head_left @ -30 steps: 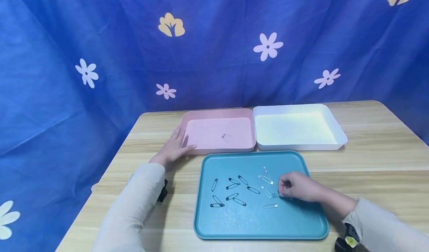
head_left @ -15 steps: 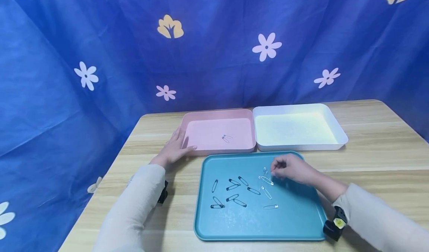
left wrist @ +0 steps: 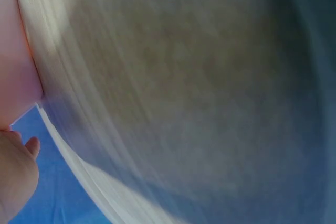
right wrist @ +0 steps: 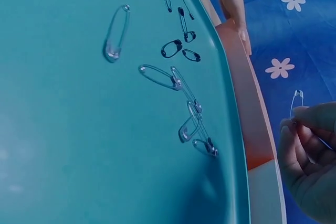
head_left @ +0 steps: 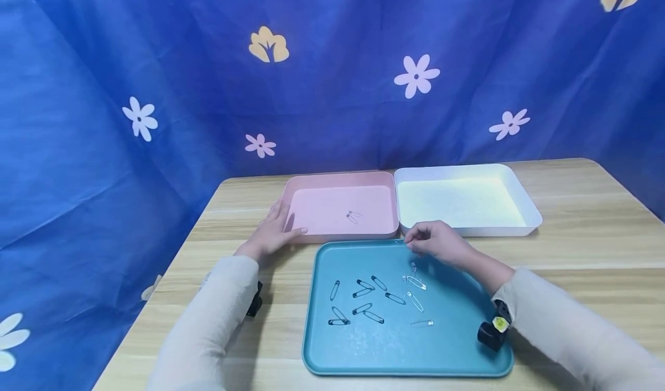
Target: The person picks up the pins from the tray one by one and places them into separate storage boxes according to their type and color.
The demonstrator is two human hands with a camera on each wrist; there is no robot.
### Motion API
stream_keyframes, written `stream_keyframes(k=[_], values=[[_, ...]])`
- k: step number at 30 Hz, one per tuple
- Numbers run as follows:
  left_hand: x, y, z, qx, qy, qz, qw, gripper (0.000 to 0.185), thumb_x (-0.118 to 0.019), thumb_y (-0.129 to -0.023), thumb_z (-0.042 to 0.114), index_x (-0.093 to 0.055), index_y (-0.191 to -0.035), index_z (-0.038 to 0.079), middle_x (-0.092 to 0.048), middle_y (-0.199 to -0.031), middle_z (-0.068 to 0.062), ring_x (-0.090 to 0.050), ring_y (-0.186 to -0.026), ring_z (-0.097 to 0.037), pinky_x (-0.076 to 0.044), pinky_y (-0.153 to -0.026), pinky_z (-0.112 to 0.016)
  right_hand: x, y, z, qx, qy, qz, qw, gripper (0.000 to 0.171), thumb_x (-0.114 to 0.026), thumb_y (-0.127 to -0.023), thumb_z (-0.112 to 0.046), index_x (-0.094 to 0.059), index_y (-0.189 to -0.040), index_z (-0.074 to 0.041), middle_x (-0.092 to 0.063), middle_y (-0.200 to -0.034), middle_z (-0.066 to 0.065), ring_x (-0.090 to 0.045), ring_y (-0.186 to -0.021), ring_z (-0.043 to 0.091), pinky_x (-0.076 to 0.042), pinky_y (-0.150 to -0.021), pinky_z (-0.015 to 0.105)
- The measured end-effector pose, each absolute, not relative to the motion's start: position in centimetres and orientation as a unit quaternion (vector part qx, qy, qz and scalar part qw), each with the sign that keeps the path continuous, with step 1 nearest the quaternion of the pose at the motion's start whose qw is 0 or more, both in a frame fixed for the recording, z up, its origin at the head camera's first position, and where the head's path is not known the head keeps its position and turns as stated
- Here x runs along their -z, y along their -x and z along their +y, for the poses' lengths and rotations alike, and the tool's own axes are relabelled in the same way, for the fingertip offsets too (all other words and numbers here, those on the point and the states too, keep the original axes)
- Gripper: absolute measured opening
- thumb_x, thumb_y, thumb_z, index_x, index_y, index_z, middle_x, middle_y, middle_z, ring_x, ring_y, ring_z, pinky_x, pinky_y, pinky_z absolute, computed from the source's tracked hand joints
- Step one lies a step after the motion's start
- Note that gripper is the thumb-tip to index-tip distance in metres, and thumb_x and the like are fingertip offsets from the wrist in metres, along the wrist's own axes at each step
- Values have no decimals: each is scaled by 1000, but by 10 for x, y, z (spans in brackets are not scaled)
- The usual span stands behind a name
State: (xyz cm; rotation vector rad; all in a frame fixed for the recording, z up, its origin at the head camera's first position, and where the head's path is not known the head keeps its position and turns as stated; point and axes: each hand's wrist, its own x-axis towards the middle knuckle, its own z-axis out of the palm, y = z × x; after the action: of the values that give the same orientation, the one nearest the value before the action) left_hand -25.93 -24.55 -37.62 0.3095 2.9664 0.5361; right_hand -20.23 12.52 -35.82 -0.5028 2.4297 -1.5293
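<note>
From my seat I've got a silver safety pin [right wrist: 298, 94] in the right hand [head_left: 437, 243], thumb and fingertip pinching 1 end, capped end poking up, held above the far rim of the blue tray [head_left: 389, 350], just near of the white box [head_left: 462, 203]. I'd call it very light, stiff but springy wire, smooth enough to slip or twist under a loose pinch; I can't tell whether it's fastened. The cap looks the best hold, broad and flat, the thin wires the poorest. Over on the left, I see the left hand [head_left: 270, 232] with fingers spread, gripping nothing, resting against the pink box [head_left: 317, 212], where 2 pins lie. On the tray, silver pins [right wrist: 112, 52] sit right of the black pins [right wrist: 181, 11], some crossing, so they could snag.
</note>
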Motion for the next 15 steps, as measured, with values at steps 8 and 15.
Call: stream_keyframes(k=[8,15], values=[[378,260,-245,-175,-104,977,55,96,-41,-75,65,-2,-138,4,5,-142,-18,1,-127,-35,-9,-97,-56,356,214,115,544,149,819,107,12,-58,-80,-3,-61,-89,3,-59,-82,11,-52,-68,18,-47,-65,34],[375,258,-245,-175,-98,978,61,97,-41,-75,66,1,-138,6,8,-142,-16,1,-127,-34,-9,-98,-55,352,226,108,570,115,806,115,16,-56,-80,0,-59,-94,7,-60,-87,16,-55,-75,20,-49,-69,30]])
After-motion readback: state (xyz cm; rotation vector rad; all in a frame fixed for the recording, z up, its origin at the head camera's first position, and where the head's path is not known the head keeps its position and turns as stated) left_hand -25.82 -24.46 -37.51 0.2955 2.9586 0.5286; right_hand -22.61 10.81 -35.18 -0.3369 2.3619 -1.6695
